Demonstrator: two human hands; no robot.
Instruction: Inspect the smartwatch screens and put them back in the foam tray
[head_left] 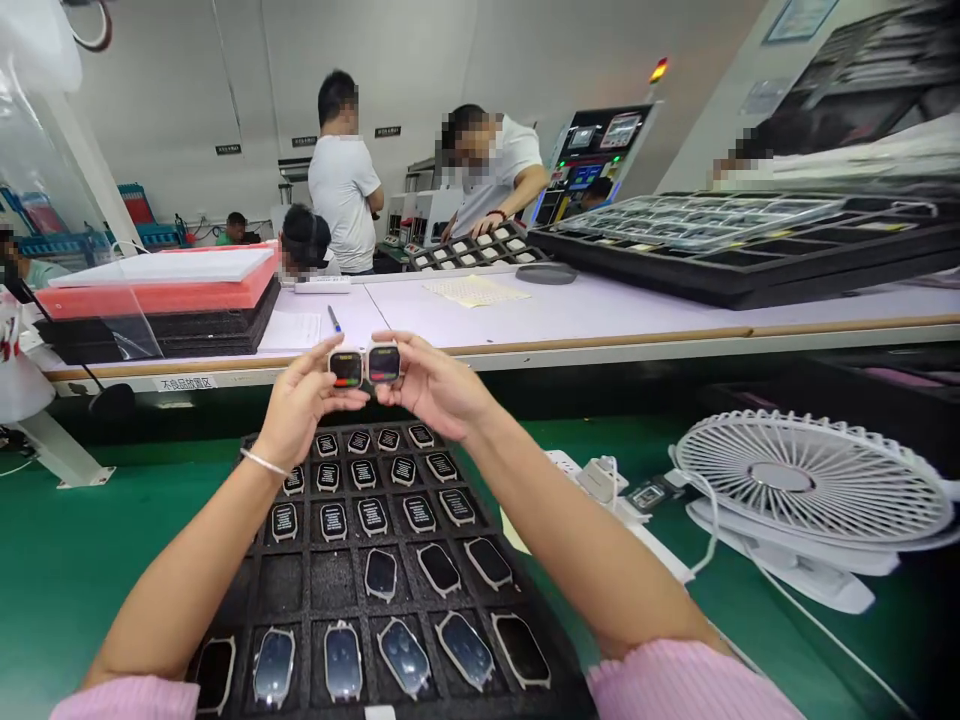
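My left hand (304, 385) pinches a smartwatch without a strap (346, 370) by its edges. Right beside it, my right hand (431, 380) grips a second strapless smartwatch (385, 363). Both screens are lit, with colored marks on dark, and face me side by side above the tray. Below my hands lies a black foam tray (281, 585) with rows of pockets. Many pockets hold more watch bodies; those in the far rows show white text, while a near-row watch (343, 660) has a dark, reflective screen. A few pockets in the fourth row hold nothing.
A white fan (810, 480) stands at the right, near a power strip (562, 462) and cables. On the raised shelf (390, 315) are stacked foam sheets (161, 285), a pen (334, 318) and a large black tray (735, 270). Several people are beyond it.
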